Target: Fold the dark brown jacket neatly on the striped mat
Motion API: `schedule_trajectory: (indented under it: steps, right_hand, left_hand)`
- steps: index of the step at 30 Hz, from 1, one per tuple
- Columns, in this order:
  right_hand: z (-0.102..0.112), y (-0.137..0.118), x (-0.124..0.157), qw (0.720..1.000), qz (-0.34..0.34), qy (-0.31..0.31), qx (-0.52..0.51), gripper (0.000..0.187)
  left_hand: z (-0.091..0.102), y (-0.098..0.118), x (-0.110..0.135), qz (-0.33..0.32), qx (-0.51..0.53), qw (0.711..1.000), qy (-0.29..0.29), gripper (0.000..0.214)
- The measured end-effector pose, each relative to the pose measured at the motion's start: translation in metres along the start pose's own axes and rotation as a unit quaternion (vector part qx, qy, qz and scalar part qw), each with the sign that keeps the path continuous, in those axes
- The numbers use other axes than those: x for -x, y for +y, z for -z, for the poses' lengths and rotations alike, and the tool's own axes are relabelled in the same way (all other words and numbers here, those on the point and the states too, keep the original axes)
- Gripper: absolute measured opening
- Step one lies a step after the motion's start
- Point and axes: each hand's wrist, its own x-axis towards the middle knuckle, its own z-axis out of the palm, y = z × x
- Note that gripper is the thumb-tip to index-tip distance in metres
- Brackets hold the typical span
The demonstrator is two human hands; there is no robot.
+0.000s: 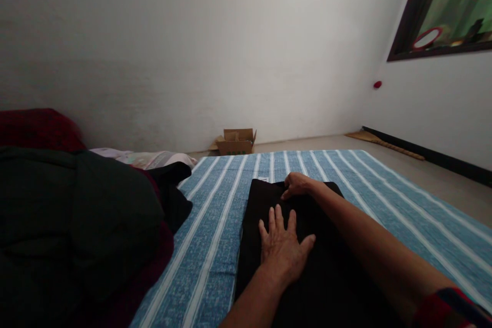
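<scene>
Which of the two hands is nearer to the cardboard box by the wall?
Right. The right hand rests at the far edge of the black garment, closer to the cardboard box. The left hand lies flat on the middle of the garment, farther from the box.

One head cam, low over the striped mattress [215, 225], aimed forward-down at the white wall [192, 51]; black cloth [326, 277] close, bottom centre.

My count from the head camera
I saw two bare hands, left hand [282, 248] and right hand [296, 184], one folded black cloth garment [254, 215], one blue-and-white striped bed sheet [215, 215], one open brown cardboard box [236, 142], one heap of dark clothes [77, 215].
</scene>
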Motion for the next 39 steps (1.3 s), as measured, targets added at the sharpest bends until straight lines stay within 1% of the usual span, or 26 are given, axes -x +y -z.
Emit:
schedule_trajectory:
  steps: [3,6,9,12,16,19,22,27,30,32,34,37,39]
  right_hand:
    - [-0.003,0.002,-0.002,1.000,0.009,-0.011,-0.017,0.038]
    - [-0.005,0.003,-0.001,0.999,0.019,-0.005,-0.032,0.034]
    - [-0.004,0.002,0.005,0.999,0.027,0.017,-0.040,0.031]
    - [0.002,0.001,0.012,0.997,0.039,0.043,-0.044,0.028]
    - [0.009,0.003,0.014,0.994,0.063,0.083,-0.040,0.023]
    - [0.003,0.006,0.012,0.992,0.064,0.106,-0.025,0.023]
    - [-0.005,0.009,0.010,0.992,0.053,0.115,-0.010,0.026]
    - [-0.008,0.014,0.009,0.990,0.050,0.131,0.030,0.030]
    - [-0.013,0.013,0.008,0.990,0.035,0.120,0.068,0.030]
    - [-0.018,0.011,0.008,0.989,0.021,0.115,0.093,0.035]
    - [-0.019,0.011,0.010,0.986,0.003,0.118,0.116,0.046]
    - [-0.011,0.016,0.018,0.982,-0.022,0.121,0.147,0.065]
    - [-0.002,0.022,0.026,0.979,-0.031,0.121,0.163,0.071]
  left_hand:
    - [-0.001,0.000,-0.001,-0.001,-0.001,1.000,0.004,0.077]
    - [-0.002,-0.001,-0.001,-0.002,-0.001,1.000,0.007,0.078]
    - [0.000,0.000,0.000,-0.003,-0.002,1.000,-0.001,0.078]
    - [0.006,0.003,-0.001,-0.002,-0.011,1.000,-0.019,0.077]
    - [0.016,0.008,-0.005,-0.026,-0.035,0.999,-0.018,0.076]
    - [0.021,0.010,-0.008,-0.036,-0.048,0.997,-0.039,0.076]
    - [0.023,0.009,-0.010,-0.029,-0.047,0.996,-0.065,0.078]
    - [0.024,0.006,-0.015,-0.045,-0.045,0.996,-0.066,0.082]
    - [0.019,0.003,-0.020,-0.042,-0.052,0.995,-0.077,0.084]
    - [0.015,0.002,-0.022,-0.040,-0.056,0.995,-0.076,0.086]
    - [0.011,0.001,-0.023,-0.041,-0.061,0.995,-0.069,0.086]
    - [0.010,0.001,-0.022,-0.035,-0.069,0.995,-0.063,0.087]
    - [0.009,0.001,-0.022,-0.030,-0.070,0.995,-0.058,0.087]
